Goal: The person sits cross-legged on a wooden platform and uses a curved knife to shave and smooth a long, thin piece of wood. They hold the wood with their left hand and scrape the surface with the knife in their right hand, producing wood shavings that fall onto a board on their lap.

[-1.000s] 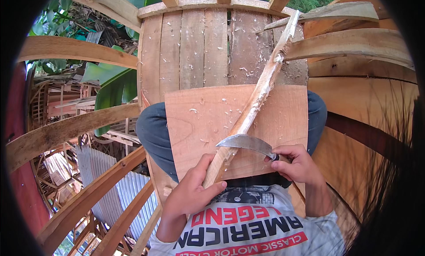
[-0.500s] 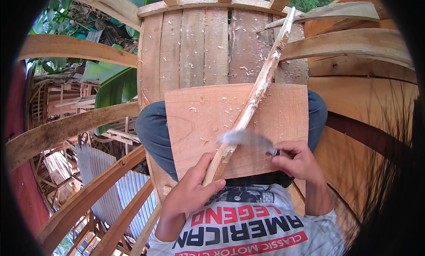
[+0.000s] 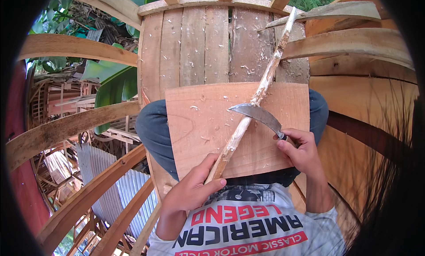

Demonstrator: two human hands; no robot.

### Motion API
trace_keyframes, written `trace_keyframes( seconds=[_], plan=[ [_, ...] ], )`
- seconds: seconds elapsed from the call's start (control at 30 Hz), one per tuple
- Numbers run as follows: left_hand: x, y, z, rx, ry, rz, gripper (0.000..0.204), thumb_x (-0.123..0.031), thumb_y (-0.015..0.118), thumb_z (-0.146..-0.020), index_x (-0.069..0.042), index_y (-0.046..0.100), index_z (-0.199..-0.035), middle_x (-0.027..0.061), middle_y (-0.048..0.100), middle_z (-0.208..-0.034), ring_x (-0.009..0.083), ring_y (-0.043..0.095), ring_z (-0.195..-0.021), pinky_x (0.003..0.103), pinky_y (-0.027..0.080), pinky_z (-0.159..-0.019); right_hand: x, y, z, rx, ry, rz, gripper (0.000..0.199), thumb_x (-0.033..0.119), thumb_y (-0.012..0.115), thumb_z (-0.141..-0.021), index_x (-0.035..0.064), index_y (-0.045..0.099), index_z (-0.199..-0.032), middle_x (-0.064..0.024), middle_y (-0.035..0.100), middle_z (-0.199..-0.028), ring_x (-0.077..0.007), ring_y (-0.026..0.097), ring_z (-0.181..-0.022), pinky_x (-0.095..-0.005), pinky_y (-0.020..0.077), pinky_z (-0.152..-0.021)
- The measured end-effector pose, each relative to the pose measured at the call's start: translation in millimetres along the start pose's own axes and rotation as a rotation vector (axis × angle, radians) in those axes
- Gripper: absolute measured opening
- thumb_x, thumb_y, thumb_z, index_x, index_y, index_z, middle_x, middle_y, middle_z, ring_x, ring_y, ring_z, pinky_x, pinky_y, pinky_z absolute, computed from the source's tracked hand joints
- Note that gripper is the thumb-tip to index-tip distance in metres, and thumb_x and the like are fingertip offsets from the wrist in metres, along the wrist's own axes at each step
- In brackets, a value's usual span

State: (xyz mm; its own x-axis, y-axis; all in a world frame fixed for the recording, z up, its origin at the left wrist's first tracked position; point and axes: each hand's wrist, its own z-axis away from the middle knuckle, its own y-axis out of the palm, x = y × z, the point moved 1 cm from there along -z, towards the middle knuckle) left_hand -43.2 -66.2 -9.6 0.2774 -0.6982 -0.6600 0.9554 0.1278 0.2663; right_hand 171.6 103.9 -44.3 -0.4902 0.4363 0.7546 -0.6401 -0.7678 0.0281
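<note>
A long, rough wooden stick (image 3: 238,134) slants from my lap up to the far right, its bark partly shaved to pale wood. Its near end is gripped by my left hand (image 3: 195,185), thumb and fingers wrapped round it. In my right hand (image 3: 301,150) is the handle of a curved sickle-like knife (image 3: 259,114). The blade lies across the stick about midway, its tip pointing left. Beneath both, a flat wooden board (image 3: 195,136) rests over my crossed legs, with a few curled shavings on it.
I sit on a plank floor (image 3: 192,48) strewn with shavings. Curved wooden ribs (image 3: 79,118) rise at the left, others (image 3: 349,45) at the right beside plank siding (image 3: 367,101). Corrugated metal sheets (image 3: 97,176) lie beyond the left ribs; green leaves (image 3: 117,90) hang there.
The knife has moved up along the stick, away from me, with my right hand following. My left hand and the stick stay nearly in place.
</note>
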Motion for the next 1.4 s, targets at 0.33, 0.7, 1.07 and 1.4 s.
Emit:
trace_keyframes(
  seconds=[0.33, 0.7, 1.07, 1.4],
  plan=[
    [10, 1, -4, 0.055, -0.086, 0.162, 0.046, -0.019, 0.053, -0.090, -0.003, 0.038, -0.131, -0.0049, 0.046, -0.068, 0.0023, 0.041, -0.052, 0.018, 0.032, -0.046, -2, 2, 2, -0.097, -0.032, 0.035, 0.020, 0.008, 0.067, -0.083, -0.0056, 0.066, -0.098, -0.0033, 0.066, -0.086, -0.0056, 0.057, -0.079, -0.0209, 0.0462, -0.071],
    [18, 0, -2, 0.151, -0.084, 0.369, 0.042, -0.022, 0.051, -0.093, -0.001, 0.039, -0.128, -0.0040, 0.042, -0.069, 0.0029, 0.039, -0.050, 0.018, 0.032, -0.045, -5, -1, 7, -0.057, -0.021, -0.003, 0.021, 0.005, 0.068, -0.082, -0.0054, 0.066, -0.099, -0.0033, 0.067, -0.085, -0.0060, 0.058, -0.078, -0.0208, 0.0471, -0.069],
    [12, 2, 0, 0.185, -0.078, 0.406, 0.043, -0.025, 0.049, -0.093, -0.001, 0.037, -0.127, -0.0008, 0.042, -0.073, 0.0045, 0.041, -0.052, 0.018, 0.033, -0.046, 4, 4, 12, 0.049, 0.169, -0.014, 0.021, 0.010, 0.067, -0.085, -0.0029, 0.066, -0.102, 0.0001, 0.063, -0.077, -0.0026, 0.053, -0.062, -0.0187, 0.0418, -0.055],
    [23, 4, -1, 0.248, -0.069, 0.499, 0.041, -0.023, 0.047, -0.093, -0.001, 0.036, -0.126, 0.0011, 0.043, -0.075, 0.0057, 0.042, -0.053, 0.019, 0.034, -0.046, -3, 9, 12, 0.107, 0.026, -0.052, 0.022, 0.007, 0.068, -0.083, -0.0049, 0.065, -0.101, -0.0029, 0.065, -0.082, -0.0048, 0.056, -0.071, -0.0196, 0.0455, -0.062]
  ],
)
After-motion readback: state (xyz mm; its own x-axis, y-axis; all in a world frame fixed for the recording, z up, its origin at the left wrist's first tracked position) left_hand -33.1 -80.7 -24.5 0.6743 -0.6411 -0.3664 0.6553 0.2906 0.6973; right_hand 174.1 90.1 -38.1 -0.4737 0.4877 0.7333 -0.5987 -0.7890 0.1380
